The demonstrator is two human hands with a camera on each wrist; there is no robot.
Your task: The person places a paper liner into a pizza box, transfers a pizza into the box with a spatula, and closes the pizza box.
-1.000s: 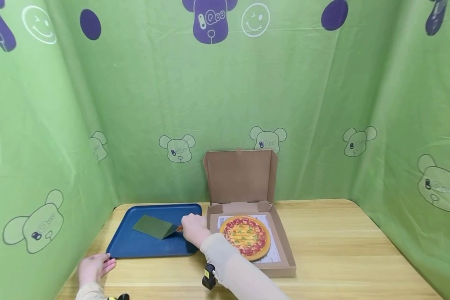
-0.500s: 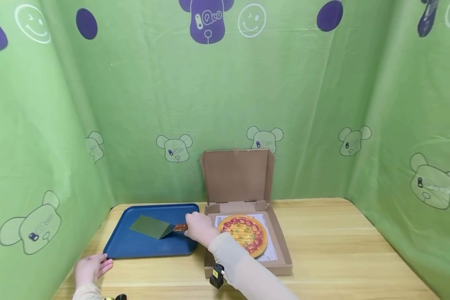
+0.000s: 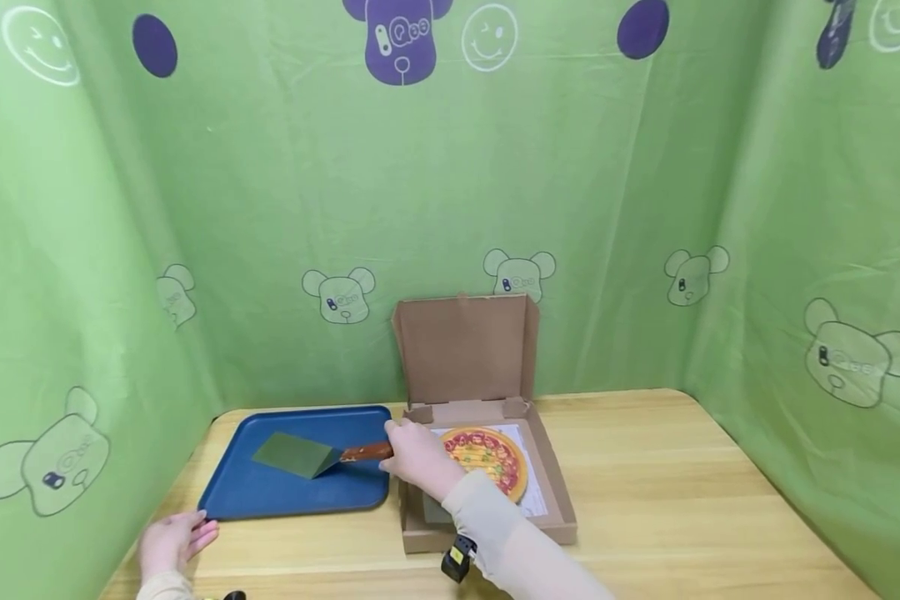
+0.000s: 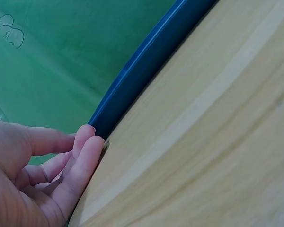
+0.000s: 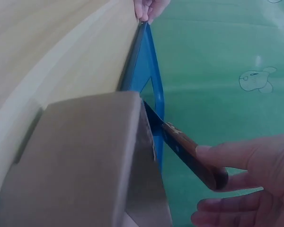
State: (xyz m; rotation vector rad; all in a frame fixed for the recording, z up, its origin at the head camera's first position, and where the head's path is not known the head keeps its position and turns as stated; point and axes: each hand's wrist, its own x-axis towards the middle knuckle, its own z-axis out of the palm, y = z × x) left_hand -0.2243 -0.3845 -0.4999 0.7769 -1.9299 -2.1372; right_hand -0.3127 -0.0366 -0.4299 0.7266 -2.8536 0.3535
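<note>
A wide flat spatula, its blade reflecting green, lies on a blue tray in the head view. Its brown handle slants up toward the right. Near the handle's end, my right hand pinches it between thumb and fingers; the right wrist view shows the other fingers loosely bent below. At the tray's near left corner is my left hand, thumb and fingertips pinching the rim. Right of the tray, a pizza lies in an open cardboard box, partly hidden by my right forearm.
The box's side wall stands close to my right hand in the right wrist view. A wooden table carries everything. Green printed curtains hang behind and along both sides.
My right hand has slid back along the handle to the right, uncovering more of it. The spatula stays on the tray, and my left hand stays at the corner. The head view has shifted slightly.
</note>
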